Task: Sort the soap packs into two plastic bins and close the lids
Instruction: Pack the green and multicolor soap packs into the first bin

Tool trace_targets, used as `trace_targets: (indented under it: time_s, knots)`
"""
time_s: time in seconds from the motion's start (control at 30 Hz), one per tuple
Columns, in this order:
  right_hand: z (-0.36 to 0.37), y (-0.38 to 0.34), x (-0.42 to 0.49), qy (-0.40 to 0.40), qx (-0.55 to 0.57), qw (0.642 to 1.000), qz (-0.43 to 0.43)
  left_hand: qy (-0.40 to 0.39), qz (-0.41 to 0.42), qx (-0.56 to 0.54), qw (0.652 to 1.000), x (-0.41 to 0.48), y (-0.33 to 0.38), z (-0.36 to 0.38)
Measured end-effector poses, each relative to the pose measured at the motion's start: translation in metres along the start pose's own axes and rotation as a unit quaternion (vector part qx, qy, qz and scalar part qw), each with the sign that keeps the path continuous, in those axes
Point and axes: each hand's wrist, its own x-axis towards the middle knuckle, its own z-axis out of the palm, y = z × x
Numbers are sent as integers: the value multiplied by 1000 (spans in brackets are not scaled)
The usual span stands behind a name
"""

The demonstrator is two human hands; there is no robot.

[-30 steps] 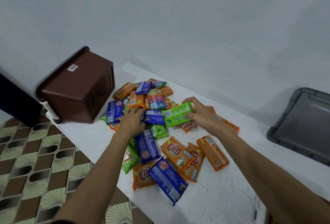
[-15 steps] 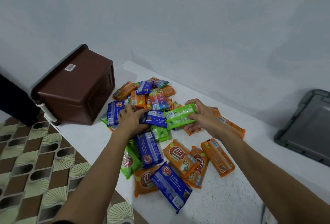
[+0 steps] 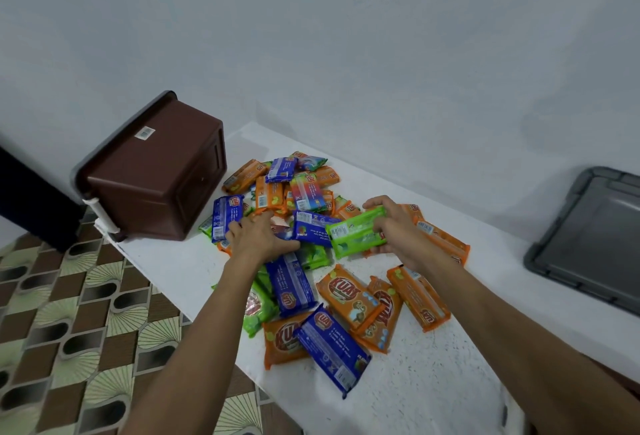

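Upper left, a brown plastic bin (image 3: 152, 178) lies on its side on the white table (image 3: 433, 386); at centre the left hand (image 3: 258, 239) rests palm-down on the heap of soap packs (image 3: 346, 292), grip unclear; the right hand (image 3: 398, 230) pinches a green soap pack (image 3: 353, 237); far right, a grey lid (image 3: 588, 244).

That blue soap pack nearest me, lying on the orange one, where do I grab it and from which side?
Probably pinch the blue pack across its narrow middle, from above. It lies flat and uncovered on an orange pack, both long edges free. The right hand grips a green pack, so use the left hand.
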Motion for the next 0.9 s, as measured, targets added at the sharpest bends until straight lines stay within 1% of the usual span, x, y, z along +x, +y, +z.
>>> trace_targets:
  time_s: [0.13,0.2,0.3,0.47,0.6,0.73,0.83,0.9]
  knots:
    - [-4,-1,-11,30,37,999,-23,-13,-7,-33,999,-9,1,4]
    - [-7,-2,-18,41,55,997,-28,-2,0,-40,999,-14,0,5]
    - [-14,-1,-29,44,45,997,-47,57,32,-26,998,-27,1,4]
    - [-23,7,-42,58,49,995,-64,132,73,-64,986,-47,4,4]
    - [-26,7,-63,74,98,990,-71,174,115,-109,972,-63,9,5]
    - [-38,3,-81,115,141,983,-33,192,169,-152,955,-81,29,5]
    - [-53,1,-98,104,201,974,16,184,209,-178,944,-98,50,8]
    - [-66,1,-108,92,267,959,29,172,228,-203,937,-108,64,13]
